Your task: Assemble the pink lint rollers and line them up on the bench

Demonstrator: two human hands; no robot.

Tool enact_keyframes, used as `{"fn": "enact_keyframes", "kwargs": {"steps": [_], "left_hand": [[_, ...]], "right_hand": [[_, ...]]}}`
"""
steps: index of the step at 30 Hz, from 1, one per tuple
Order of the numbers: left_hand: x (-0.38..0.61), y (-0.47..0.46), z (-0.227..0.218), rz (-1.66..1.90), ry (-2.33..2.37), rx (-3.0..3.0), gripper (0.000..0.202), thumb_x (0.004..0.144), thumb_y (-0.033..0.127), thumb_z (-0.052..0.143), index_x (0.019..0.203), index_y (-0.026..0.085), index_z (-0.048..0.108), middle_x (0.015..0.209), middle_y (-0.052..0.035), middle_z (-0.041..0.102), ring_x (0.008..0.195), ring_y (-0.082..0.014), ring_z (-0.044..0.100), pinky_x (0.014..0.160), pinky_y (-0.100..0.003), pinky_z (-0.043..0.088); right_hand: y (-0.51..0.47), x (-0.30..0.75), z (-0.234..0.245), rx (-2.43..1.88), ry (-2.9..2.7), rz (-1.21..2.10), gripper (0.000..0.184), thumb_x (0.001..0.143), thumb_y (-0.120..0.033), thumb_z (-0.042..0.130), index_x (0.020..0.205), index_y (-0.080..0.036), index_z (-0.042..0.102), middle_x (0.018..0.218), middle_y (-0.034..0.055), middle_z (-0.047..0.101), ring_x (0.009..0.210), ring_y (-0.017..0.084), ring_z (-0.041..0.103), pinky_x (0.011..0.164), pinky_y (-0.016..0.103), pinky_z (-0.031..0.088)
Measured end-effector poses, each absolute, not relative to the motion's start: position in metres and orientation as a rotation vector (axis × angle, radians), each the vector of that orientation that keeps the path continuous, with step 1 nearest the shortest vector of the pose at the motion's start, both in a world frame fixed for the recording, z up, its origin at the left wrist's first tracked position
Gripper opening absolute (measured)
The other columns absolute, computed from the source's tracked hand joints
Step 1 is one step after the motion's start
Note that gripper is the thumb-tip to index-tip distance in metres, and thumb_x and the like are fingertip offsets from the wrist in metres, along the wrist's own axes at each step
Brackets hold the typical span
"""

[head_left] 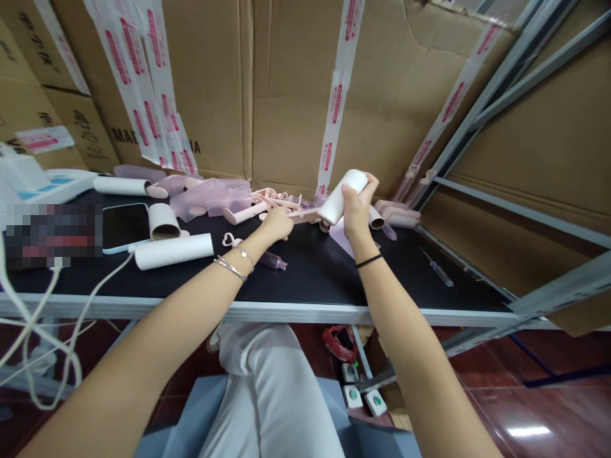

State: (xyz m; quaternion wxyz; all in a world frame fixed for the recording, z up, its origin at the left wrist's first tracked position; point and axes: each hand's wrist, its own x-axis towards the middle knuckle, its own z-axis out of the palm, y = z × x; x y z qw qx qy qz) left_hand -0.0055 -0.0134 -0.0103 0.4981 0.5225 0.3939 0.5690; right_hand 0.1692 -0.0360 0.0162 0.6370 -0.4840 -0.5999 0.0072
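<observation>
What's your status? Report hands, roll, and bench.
Right hand has a closed grip on white roll, held above bench. Left hand rests on pink handle. Loose pink parts crowd black bench.

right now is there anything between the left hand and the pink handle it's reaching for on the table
Nothing visible stands between them: the left hand is already on the pink handle among the loose pink parts. The right hand holds a white roll just beside it, close but not in the way.

A patch at the worktop's (305, 280) left end is pixelated beyond reading. The left hand's (277, 224) fingers are hidden among pink parts (267, 200). Both elbows are cut off below.
</observation>
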Motion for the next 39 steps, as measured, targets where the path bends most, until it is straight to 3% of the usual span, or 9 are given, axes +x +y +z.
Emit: {"fn": "enact_keyframes", "kwargs": {"steps": [6,11,20,25,30,32,34,37,39], "left_hand": [[0.0,-0.023,0.004,1.526,0.918,1.365,0.01,0.076,0.012,0.057,0.08,0.02,0.052,0.062,0.003,0.051,0.046,-0.0091,0.044,0.045,-0.019,0.036],[0.007,-0.028,0.003,1.604,0.854,1.474,0.012,0.08,0.011,0.051,0.088,0.019,0.052,0.072,0.0024,0.053,0.057,-0.0088,0.051,0.054,-0.02,0.041],[0.007,-0.024,0.0,1.611,0.804,1.617,0.014,0.083,0.009,0.047,0.094,0.018,0.049,0.083,0.0002,0.057,0.071,-0.0093,0.056,0.067,-0.022,0.045],[0.009,-0.024,-0.002,1.566,0.74,1.643,0.014,0.085,0.022,0.052,0.099,0.019,0.05,0.087,-0.0011,0.058,0.066,-0.0089,0.055,0.059,-0.02,0.044],[0.018,-0.029,-0.008,1.482,0.694,1.62,0.029,0.088,0.04,0.051,0.109,0.021,0.051,0.08,0.0003,0.058,0.052,-0.0082,0.049,0.048,-0.02,0.04],[0.019,-0.033,-0.008,1.488,0.695,1.627,0.034,0.088,0.046,0.049,0.111,0.021,0.052,0.083,-0.0007,0.06,0.058,-0.0098,0.053,0.054,-0.022,0.044],[0.018,-0.037,-0.007,1.524,0.709,1.682,0.037,0.089,0.047,0.047,0.113,0.02,0.053,0.094,-0.0038,0.064,0.076,-0.0138,0.06,0.07,-0.026,0.048],[0.016,-0.043,-0.002,1.572,0.706,1.83,0.04,0.092,0.046,0.041,0.118,0.018,0.052,0.118,-0.0096,0.061,0.109,-0.0197,0.056,0.097,-0.033,0.042],[0.015,-0.046,0.001,1.586,0.671,1.923,0.043,0.092,0.046,0.04,0.123,0.017,0.05,0.126,-0.0118,0.057,0.119,-0.0212,0.052,0.103,-0.036,0.037]], "right_hand": [[-0.041,0.143,0.003,-0.976,-1.592,0.202,0.075,0.076,-0.061,0.054,0.132,-0.023,0.02,0.133,0.0143,0.038,0.12,0.027,0.046,0.103,0.044,0.04],[-0.035,0.138,-0.004,-0.907,-1.577,0.286,0.09,0.075,-0.059,0.056,0.14,-0.022,0.006,0.145,0.0177,0.025,0.132,0.028,0.036,0.11,0.046,0.03],[-0.03,0.144,-0.002,-0.741,-1.506,0.198,0.077,0.075,-0.06,0.056,0.135,-0.024,0.023,0.138,0.0127,0.035,0.126,0.025,0.041,0.109,0.047,0.031],[-0.029,0.145,0.0,-0.721,-1.439,0.171,0.067,0.079,-0.061,0.049,0.133,-0.026,0.028,0.132,0.0097,0.041,0.119,0.024,0.047,0.103,0.047,0.038],[-0.028,0.143,-0.001,-0.672,-1.323,0.155,0.062,0.08,-0.059,0.049,0.129,-0.027,0.031,0.129,0.0086,0.042,0.116,0.025,0.049,0.099,0.048,0.042],[-0.029,0.142,0.0,-0.666,-1.322,0.157,0.061,0.079,-0.059,0.051,0.128,-0.027,0.033,0.128,0.0082,0.044,0.114,0.024,0.05,0.098,0.049,0.043],[-0.032,0.142,0.002,-0.665,-1.337,0.149,0.06,0.079,-0.058,0.052,0.127,-0.027,0.034,0.127,0.008,0.044,0.114,0.024,0.05,0.1,0.049,0.042],[-0.035,0.141,0.005,-0.648,-1.332,0.131,0.058,0.079,-0.057,0.053,0.125,-0.026,0.037,0.127,0.0077,0.045,0.117,0.024,0.048,0.102,0.048,0.039],[-0.035,0.141,0.006,-0.627,-1.313,0.135,0.058,0.078,-0.057,0.054,0.124,-0.026,0.038,0.127,0.0075,0.044,0.118,0.023,0.047,0.103,0.047,0.039]]}}
